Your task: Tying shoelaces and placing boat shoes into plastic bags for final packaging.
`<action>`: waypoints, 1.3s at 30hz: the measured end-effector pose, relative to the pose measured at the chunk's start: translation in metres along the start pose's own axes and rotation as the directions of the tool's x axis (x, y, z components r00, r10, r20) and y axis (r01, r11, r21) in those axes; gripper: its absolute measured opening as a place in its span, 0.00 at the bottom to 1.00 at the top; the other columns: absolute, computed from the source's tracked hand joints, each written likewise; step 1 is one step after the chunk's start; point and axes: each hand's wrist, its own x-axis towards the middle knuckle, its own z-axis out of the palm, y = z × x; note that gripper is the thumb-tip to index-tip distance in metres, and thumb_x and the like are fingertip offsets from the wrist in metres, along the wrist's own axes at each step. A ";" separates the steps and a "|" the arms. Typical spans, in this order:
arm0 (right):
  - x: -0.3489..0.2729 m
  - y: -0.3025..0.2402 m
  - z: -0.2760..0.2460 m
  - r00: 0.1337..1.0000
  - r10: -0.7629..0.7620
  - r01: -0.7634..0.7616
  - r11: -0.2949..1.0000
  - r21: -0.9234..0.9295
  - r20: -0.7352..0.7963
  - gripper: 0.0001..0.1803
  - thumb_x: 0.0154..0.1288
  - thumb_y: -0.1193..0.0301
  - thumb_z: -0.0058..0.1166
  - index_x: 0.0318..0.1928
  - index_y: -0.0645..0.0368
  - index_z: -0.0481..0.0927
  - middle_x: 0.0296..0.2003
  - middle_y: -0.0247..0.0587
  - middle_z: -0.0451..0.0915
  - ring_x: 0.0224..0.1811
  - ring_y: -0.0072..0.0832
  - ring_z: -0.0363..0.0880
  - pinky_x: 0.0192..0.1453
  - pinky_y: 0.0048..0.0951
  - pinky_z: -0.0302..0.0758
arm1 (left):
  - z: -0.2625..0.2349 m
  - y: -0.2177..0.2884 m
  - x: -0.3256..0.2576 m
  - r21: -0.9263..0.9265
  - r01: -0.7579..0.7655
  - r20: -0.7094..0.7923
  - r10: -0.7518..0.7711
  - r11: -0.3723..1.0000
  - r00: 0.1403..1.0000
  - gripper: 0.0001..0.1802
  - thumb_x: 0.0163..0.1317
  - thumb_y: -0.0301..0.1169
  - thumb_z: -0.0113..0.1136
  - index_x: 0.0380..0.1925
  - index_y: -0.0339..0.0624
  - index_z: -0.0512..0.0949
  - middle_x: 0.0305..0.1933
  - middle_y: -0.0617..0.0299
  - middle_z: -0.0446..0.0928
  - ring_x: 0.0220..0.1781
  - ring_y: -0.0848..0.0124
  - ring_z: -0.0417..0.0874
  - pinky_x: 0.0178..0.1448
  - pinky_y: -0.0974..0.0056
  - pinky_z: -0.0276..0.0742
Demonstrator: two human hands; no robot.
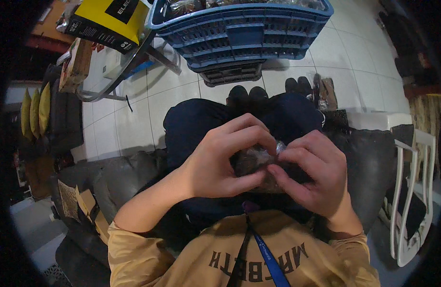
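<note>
My left hand [219,160] and my right hand [312,170] meet in front of my chest, above my lap. Between them they hold a small clear plastic bag [255,160] filled with something dark brown. The left hand cups the bag from the left, thumb underneath. My right hand's fingertips pinch the bag's crinkled top edge near the middle. Most of the bag is hidden behind the fingers. I sit on a dark grey sofa [124,174], legs in dark trousers stretched toward the floor.
A blue plastic crate [244,31] with packets stands on the white tiled floor ahead, over a darker crate [232,74]. A yellow-and-black box [108,21] lies on a glass table [105,83] at left. A white chair [414,191] stands at right. Dark shoes [297,86] sit nearby.
</note>
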 end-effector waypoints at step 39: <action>0.009 0.012 0.002 0.997 -0.002 -0.021 0.957 0.290 0.078 0.15 0.51 0.74 0.76 0.39 0.57 0.85 0.32 0.40 0.80 0.38 0.42 0.83 0.46 0.38 0.79 | -0.021 0.002 -0.016 -0.004 0.025 0.060 -0.025 1.000 0.998 0.15 0.53 0.25 0.70 0.41 0.34 0.80 0.45 0.52 0.79 0.47 0.57 0.83 0.55 0.59 0.79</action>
